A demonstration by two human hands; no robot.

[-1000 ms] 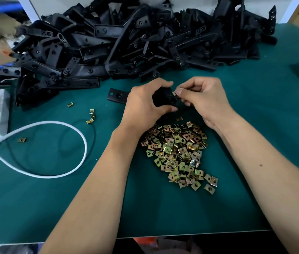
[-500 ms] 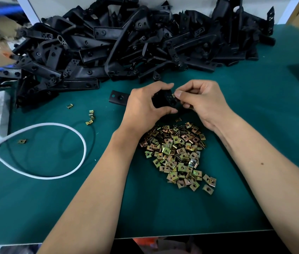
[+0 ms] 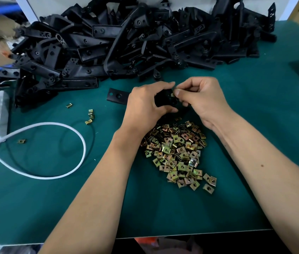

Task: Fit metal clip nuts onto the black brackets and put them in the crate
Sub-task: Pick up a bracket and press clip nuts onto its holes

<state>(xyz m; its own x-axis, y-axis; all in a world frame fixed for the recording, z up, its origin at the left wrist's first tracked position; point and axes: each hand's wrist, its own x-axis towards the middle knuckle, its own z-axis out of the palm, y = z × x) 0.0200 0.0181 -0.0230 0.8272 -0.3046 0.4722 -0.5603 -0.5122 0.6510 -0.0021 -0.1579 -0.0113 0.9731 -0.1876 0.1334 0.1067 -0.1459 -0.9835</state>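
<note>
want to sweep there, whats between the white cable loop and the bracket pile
Head view: green mat with loose clip nuts between the cable and the bracket pile.

My one head-worn view, looking forward and down.
It sits close above my hands, the green table [image 3: 236, 208] filling the wide frame from near edge to the far bracket pile [image 3: 126, 43].

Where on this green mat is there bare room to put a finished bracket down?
Free: the mat right of the right hand, and the near strip below the clip nut heap. Some room lies inside the white cable loop. Crowded: the far edge under the bracket pile, and between the hands.
</note>
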